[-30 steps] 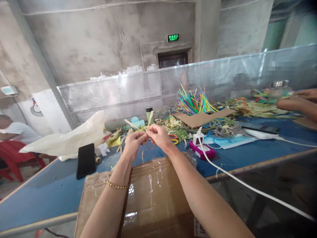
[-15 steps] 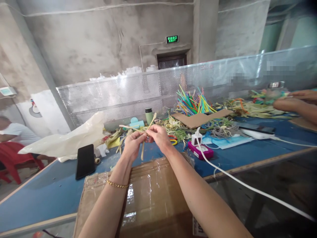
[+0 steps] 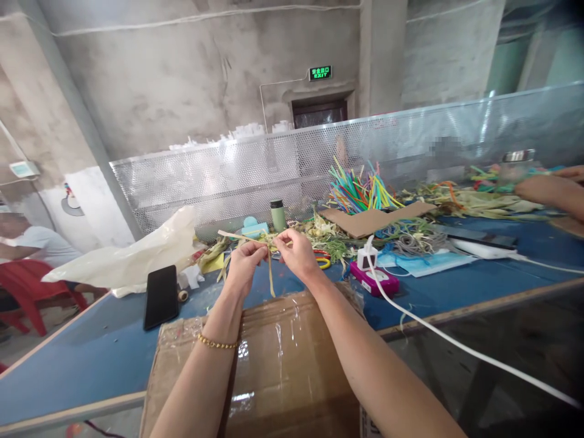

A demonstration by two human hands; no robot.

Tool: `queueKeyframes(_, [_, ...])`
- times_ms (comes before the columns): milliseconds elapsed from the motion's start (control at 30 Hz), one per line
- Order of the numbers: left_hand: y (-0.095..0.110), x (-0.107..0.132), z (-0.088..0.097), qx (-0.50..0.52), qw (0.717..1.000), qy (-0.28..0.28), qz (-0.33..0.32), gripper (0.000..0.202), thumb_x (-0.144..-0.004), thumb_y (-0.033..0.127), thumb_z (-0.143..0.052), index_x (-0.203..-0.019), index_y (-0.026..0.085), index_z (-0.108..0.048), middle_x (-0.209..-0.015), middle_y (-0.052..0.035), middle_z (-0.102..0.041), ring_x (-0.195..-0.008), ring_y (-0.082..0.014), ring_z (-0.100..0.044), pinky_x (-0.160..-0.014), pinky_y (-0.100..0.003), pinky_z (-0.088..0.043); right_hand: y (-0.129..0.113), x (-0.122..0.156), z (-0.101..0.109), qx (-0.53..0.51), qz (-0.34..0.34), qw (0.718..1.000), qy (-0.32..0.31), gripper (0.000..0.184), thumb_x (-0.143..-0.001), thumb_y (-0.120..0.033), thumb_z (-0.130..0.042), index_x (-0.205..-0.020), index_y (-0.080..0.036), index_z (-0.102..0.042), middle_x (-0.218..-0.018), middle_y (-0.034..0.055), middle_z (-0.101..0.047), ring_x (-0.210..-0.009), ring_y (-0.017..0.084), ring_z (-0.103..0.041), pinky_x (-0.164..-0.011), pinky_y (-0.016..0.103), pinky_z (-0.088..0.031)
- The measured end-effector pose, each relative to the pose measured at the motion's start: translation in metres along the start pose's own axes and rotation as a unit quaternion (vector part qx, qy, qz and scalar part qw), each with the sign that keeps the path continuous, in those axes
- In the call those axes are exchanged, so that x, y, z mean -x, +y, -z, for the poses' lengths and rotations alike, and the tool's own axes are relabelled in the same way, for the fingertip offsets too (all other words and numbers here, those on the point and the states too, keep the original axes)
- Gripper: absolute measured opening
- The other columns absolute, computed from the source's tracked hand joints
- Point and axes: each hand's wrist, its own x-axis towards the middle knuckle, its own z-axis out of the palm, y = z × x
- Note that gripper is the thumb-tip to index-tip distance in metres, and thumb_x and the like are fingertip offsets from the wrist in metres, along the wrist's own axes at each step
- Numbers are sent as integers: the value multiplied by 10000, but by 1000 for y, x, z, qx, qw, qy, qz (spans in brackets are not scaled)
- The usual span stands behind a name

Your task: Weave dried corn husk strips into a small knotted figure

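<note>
My left hand (image 3: 246,261) pinches a pale, dry straw-like strip (image 3: 235,235), whose stiff end points up to the left. A thinner length of the same material (image 3: 271,278) hangs down between my hands. Close beside it, my right hand (image 3: 297,254) has thumb and forefinger pressed together on the strips at the crossing. Exactly how they are wound there is hidden by my fingertips. Both hands hover over the far edge of a taped cardboard box (image 3: 283,347), in front of the blue table (image 3: 91,359).
A black phone (image 3: 161,297) and a pale plastic bag (image 3: 132,258) lie to the left. Behind stand a green bottle (image 3: 278,216) and colourful pipe cleaners (image 3: 360,190). A purple power socket (image 3: 374,280) trails a white cable. At far right is another person's arm (image 3: 550,193).
My hands have drawn slightly apart. The strip end that stuck up above my right fingers has come down, and the hanging length has shifted a little right. The view has moved slightly.
</note>
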Motion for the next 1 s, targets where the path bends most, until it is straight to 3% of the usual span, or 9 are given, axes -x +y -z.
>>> queueKeyframes(100, [-4,-3,2,-72,996,42,-23,66,-660,228,-709,-666,162,-718,-560,7,-626,-548,-132,-516,-579,-262,-376,1,1,-2,66,74,995,-7,63,-835,-256,-645,-823,-195,-634,-838,45,-715,-671,153,-645,-599,249,-485])
queueKeyframes(233, [-11,-4,3,-156,983,61,-73,77,-688,214,-677,-712,176,-740,-643,-12,-673,-610,-160,-569,-620,-271,-425,2,1,-7,137,93,986,-21,13,-801,-177,-680,-807,-189,-678,-831,58,-749,-723,182,-672,-711,294,-507])
queueKeyframes(367, [-14,-2,1,-187,976,69,-85,109,-711,219,-665,-768,176,-748,-686,-25,-695,-637,-170,-589,-640,-277,-440,3,1,-8,115,58,992,-15,82,-792,-129,-634,-796,-174,-702,-768,65,-751,-704,196,-689,-684,299,-523])
queueKeyframes(533, [-13,-1,0,-134,986,69,-66,123,-704,238,-673,-771,161,-740,-677,-17,-687,-616,-160,-591,-634,-272,-446,-1,2,-9,11,-24,999,-27,122,-725,-97,-615,-779,-162,-703,-564,6,-668,-534,160,-638,-520,245,-502])
queueKeyframes(667, [-12,-1,0,-108,991,67,-51,119,-685,245,-691,-753,157,-733,-639,-6,-667,-588,-148,-566,-615,-264,-429,-1,1,-12,-61,-77,994,-38,128,-717,-91,-599,-784,-151,-691,-545,-12,-652,-464,126,-600,-445,213,-491])
queueKeyframes(800, [-11,-2,0,-147,983,91,-65,90,-686,216,-670,-737,169,-728,-609,1,-650,-577,-155,-548,-599,-267,-410,2,-1,-11,-69,-82,993,-52,125,-777,-145,-620,-874,-143,-699,-613,7,-681,-496,133,-634,-444,213,-504])
queueKeyframes(900, [-10,-2,0,-194,972,109,-81,62,-690,187,-659,-708,181,-718,-595,4,-637,-571,-159,-538,-591,-268,-391,3,-2,-7,-22,-44,998,-38,164,-851,-204,-603,-966,-158,-710,-768,45,-727,-567,147,-673,-510,242,-532])
queueKeyframes(1000, [-8,0,-2,-225,963,112,-93,65,-684,158,-657,-690,190,-714,-609,-1,-649,-580,-165,-545,-607,-272,-387,4,-2,-4,72,67,995,-19,169,-868,-173,-595,-966,-190,-731,-891,60,-734,-729,162,-688,-667,268,-549])
